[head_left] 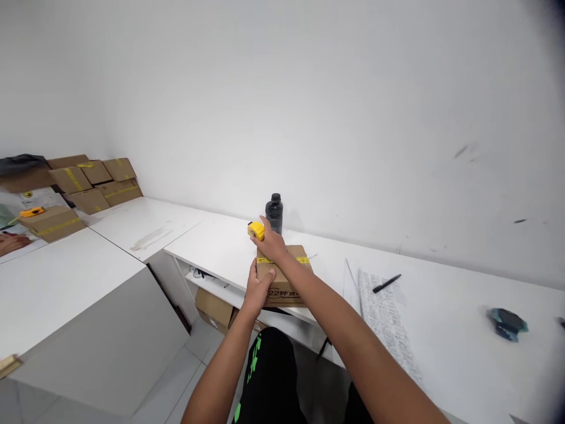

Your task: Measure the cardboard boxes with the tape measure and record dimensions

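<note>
A small brown cardboard box (293, 275) with dark printing on its near side lies at the front of the white desk. My left hand (259, 288) grips its left edge, thumb on top and fingers along the side. Above the box's far left corner, my right hand (272, 244) is closed around a yellow tape measure (256, 230). Across the box top runs a yellow strip (302, 259) with dark marks; whether it is the blade or packing tape I cannot tell. Just behind my right hand a dark bottle (274, 213) stands upright.
Written paper (384, 312) with a black pen (387, 283) lies to the right, a dark blue-green object (507, 324) beyond. Taped boxes (119, 189) are stacked far left, near an orange tape measure (32, 211) and another person's hand (13, 242). An open carton (214, 307) sits below the desk.
</note>
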`<action>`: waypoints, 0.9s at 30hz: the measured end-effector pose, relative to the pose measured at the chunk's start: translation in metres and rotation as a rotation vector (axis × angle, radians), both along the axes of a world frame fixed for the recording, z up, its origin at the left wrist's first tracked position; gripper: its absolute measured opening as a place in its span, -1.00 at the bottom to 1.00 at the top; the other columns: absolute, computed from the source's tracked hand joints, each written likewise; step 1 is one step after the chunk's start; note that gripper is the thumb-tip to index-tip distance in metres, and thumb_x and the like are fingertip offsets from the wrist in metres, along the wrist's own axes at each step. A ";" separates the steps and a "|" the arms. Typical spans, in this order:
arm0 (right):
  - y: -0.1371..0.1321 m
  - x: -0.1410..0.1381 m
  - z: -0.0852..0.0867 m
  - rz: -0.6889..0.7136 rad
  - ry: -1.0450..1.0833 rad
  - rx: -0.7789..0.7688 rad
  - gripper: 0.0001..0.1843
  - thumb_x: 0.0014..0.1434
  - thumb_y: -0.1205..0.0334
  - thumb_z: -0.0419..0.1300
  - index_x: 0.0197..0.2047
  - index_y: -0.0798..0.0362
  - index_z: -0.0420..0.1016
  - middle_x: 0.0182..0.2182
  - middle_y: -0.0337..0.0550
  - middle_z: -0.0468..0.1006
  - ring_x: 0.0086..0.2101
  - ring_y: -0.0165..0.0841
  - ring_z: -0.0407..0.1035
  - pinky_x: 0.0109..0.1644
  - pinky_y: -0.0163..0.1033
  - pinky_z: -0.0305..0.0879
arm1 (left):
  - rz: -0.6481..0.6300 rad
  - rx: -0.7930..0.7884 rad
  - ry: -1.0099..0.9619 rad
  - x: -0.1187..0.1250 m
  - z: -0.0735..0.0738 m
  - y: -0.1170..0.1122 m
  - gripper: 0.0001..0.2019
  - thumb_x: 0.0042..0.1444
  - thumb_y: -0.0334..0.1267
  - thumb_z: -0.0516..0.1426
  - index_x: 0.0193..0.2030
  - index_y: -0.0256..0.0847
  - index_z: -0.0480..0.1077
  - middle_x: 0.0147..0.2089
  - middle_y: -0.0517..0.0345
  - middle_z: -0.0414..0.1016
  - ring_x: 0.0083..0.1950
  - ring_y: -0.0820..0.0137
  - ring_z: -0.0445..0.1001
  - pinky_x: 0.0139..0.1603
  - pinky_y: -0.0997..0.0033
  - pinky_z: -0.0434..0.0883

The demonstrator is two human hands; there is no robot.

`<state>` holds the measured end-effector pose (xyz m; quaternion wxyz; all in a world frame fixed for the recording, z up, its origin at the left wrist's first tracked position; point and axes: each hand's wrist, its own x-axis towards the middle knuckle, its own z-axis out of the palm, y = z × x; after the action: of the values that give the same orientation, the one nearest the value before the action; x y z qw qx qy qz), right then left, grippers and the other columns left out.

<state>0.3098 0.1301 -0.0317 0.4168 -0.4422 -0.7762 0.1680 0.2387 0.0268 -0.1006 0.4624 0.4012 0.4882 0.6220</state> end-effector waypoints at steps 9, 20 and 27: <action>-0.020 0.042 0.033 0.130 -0.073 0.047 -0.35 0.12 -0.04 0.19 0.25 -0.08 0.20 -0.18 -0.15 0.57 -0.27 -0.22 0.45 -0.17 -0.17 0.32 | -0.266 -0.005 -0.073 -0.032 0.000 0.021 -0.15 -0.09 -0.10 0.34 0.35 -0.18 0.14 0.23 -0.08 0.39 0.05 0.22 0.49 0.14 0.24 0.36; -0.025 0.068 0.023 0.229 -0.375 -0.021 -0.40 0.11 0.09 0.15 0.23 -0.15 0.20 -0.17 -0.18 0.58 -0.26 -0.18 0.44 -0.22 -0.21 0.24 | -0.276 0.108 -0.054 -0.023 -0.001 0.031 -0.17 -0.04 -0.12 0.31 0.38 -0.05 0.12 0.21 0.05 0.41 0.08 0.25 0.46 0.11 0.31 0.36; -0.051 0.121 0.027 0.193 -0.487 -0.063 -0.41 0.12 0.08 0.15 0.23 -0.17 0.20 -0.24 -0.21 0.59 -0.32 -0.23 0.45 -0.32 -0.27 0.18 | -0.217 0.093 -0.017 -0.020 0.002 0.030 -0.23 -0.03 -0.11 0.30 0.35 -0.07 0.21 0.26 0.07 0.38 0.11 0.21 0.44 0.12 0.30 0.37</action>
<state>0.4309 0.0789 -0.0047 0.1858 -0.4061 -0.8867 0.1199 0.2189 0.0565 -0.0990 0.5120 0.4673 0.4086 0.5938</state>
